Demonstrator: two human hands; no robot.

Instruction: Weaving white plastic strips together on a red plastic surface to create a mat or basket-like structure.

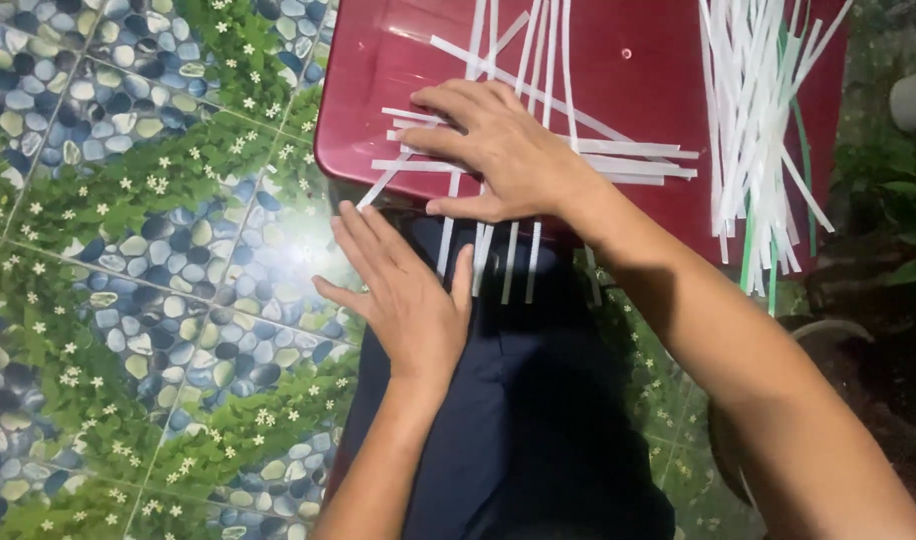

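The floor [128, 250], tiled in a pebble-and-leaf pattern, lies under everything; anything that slides off the edge would land there, or on the dark cloth [518, 400] over the person's lap. The red worktop [378, 60], a smooth plastic surface, carries the work, and its slick face looks like the main risk: thin strips could skate on it at the lightest nudge. A loose bundle of strips [758, 120], white with a few green, lies well apart at the right and overhangs the near edge, so a brushing forearm could tip it off. The woven strips [628, 155], several long ones crossed by short ones, sit at the near edge with their ends hanging free. The right hand [498, 150] lies flat on the crossings, fingers spread, pinching nothing; lifting it carelessly could let the weave spring apart. The left hand [408, 300] rests open, fingers together, beside the hanging ends, gripping nothing.
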